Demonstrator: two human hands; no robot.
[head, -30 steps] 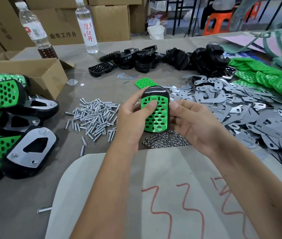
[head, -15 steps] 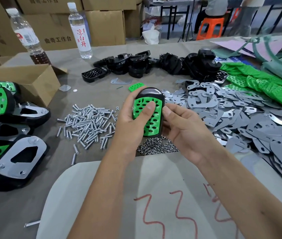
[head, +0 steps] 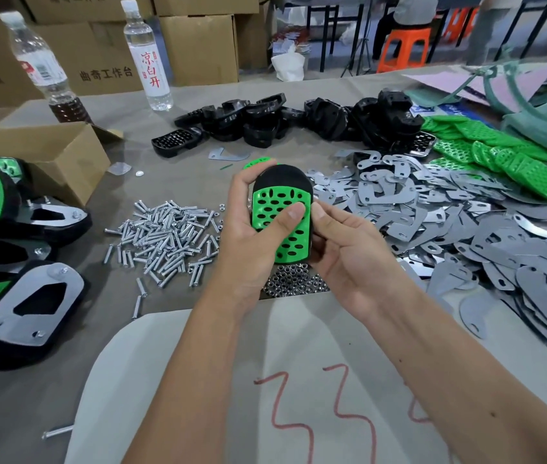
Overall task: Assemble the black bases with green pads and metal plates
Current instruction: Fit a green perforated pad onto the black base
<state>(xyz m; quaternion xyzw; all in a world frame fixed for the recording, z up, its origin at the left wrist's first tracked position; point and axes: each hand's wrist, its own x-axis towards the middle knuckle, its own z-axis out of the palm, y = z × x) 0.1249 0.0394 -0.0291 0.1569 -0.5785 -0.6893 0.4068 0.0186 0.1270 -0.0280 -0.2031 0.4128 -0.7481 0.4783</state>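
Note:
A black base (head: 282, 177) with a perforated green pad (head: 278, 209) set in its face is held upright above the table's middle. My left hand (head: 245, 236) grips its left side, thumb pressed on the pad. My right hand (head: 349, 259) holds its right edge, thumb against the pad's rim. Loose black bases (head: 298, 118) are heaped at the back. Green pads (head: 499, 155) pile at the right rear. Metal plates (head: 466, 222) cover the right side. Finished assemblies (head: 24, 296) lie stacked at the left.
Bolts (head: 165, 236) are scattered left of my hands and nuts (head: 292, 283) lie under them. An open cardboard box (head: 47, 155) and two bottles (head: 148, 55) stand at the back left. A white sheet with red marks (head: 265, 380) covers the near table.
Both hands have kept hold of the base and pad; my left thumb has slid across the pad while the piece turned slightly more upright.

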